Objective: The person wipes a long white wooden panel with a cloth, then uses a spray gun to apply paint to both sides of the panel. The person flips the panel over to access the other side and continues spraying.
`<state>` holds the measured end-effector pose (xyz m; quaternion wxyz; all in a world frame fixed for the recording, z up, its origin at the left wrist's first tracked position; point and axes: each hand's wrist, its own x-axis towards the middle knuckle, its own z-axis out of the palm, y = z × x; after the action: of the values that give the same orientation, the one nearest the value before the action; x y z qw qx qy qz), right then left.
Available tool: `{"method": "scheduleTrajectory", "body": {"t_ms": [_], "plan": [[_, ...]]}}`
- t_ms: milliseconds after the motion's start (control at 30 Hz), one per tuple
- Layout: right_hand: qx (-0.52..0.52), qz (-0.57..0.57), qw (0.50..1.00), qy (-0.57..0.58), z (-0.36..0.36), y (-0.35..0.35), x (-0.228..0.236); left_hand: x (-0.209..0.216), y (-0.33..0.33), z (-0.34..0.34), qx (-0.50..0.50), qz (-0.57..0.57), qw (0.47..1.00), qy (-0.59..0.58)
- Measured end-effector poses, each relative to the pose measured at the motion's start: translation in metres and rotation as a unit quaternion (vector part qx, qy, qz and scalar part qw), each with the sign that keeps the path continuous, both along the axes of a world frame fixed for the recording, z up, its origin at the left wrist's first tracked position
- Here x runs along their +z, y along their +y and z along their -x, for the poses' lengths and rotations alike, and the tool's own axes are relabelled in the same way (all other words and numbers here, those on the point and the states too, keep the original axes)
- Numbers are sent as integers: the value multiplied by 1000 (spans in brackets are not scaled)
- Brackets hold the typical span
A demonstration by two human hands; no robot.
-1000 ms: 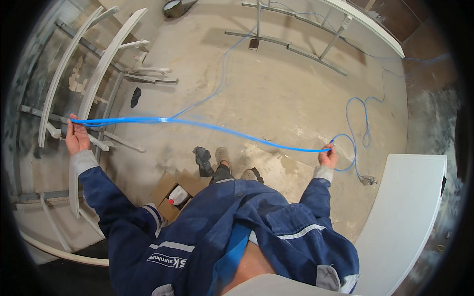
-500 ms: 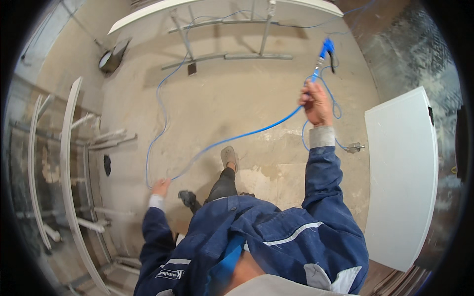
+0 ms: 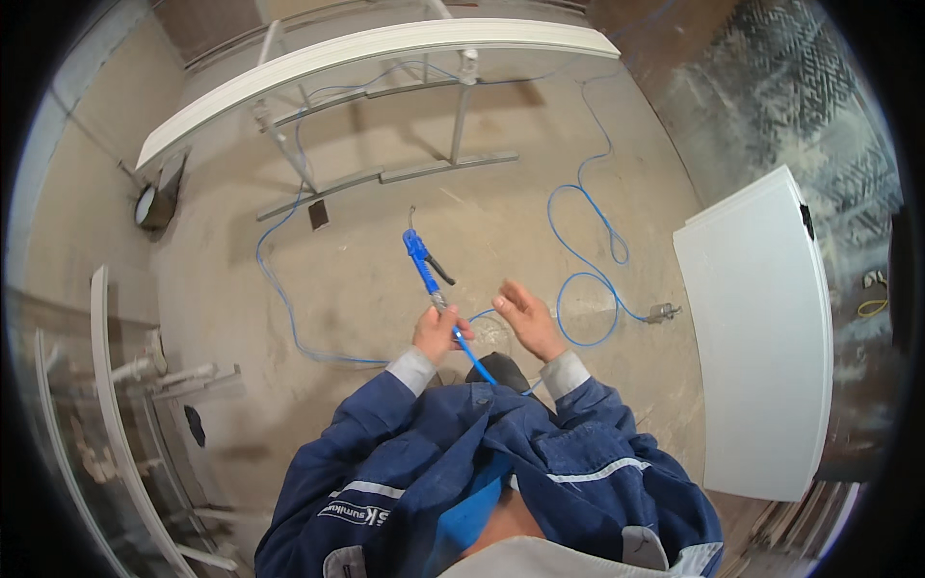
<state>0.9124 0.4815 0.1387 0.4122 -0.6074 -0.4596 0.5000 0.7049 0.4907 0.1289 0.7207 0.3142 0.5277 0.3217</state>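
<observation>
left hand [image 3: 436, 334] closed w/ fingers round the base of a blue plastic blow gun [image 3: 418, 249], gripping at its silver metal connector [image 3: 439, 301]. gun sits approx mid-view, out in front of the person's body, tilted a bit left, thin bent metal nozzle [image 3: 412, 218] pointing away; black lever [image 3: 440, 270] on its right side. bright blue hose [image 3: 471, 355] runs from the grip back twd the dark blue jacket [image 3: 472, 424].

right hand [image 3: 532, 323] open & empty, fingers spread a little, near the gun but not touching.

further out, on the beige concrete floor [image 3: 462, 193]: thin blue hose loops [image 3: 615, 297] to the right, ending at a grey metal coupling [image 3: 663, 313]; flat dark brown rectangle [image 3: 319, 215] fwd-left; black scrap [image 3: 195, 425] well left. big white flat panel [image 3: 761, 337] at far right. long white panel [image 3: 385, 46] rests across grey metal stands [image 3: 459, 125] up front. round dark bucket [image 3: 154, 206] far left, nr wall.
</observation>
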Motion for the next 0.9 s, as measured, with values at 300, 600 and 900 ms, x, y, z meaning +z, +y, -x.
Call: {"method": "scheduleTrajectory", "body": {"t_ms": [300, 600, 900], "plan": [[4, -101, 989, -107, -79, 253, 27, 6, 214, -160, -318, -278, 867, 263], [2, -38, 995, -91, -205, 509, 9, -5, 488, -224, -462, -296, 814, 187], [-71, 16, 997, 15, -363, 733, 9, -35, 844, -272, -220, -476, 692, 497]]}}
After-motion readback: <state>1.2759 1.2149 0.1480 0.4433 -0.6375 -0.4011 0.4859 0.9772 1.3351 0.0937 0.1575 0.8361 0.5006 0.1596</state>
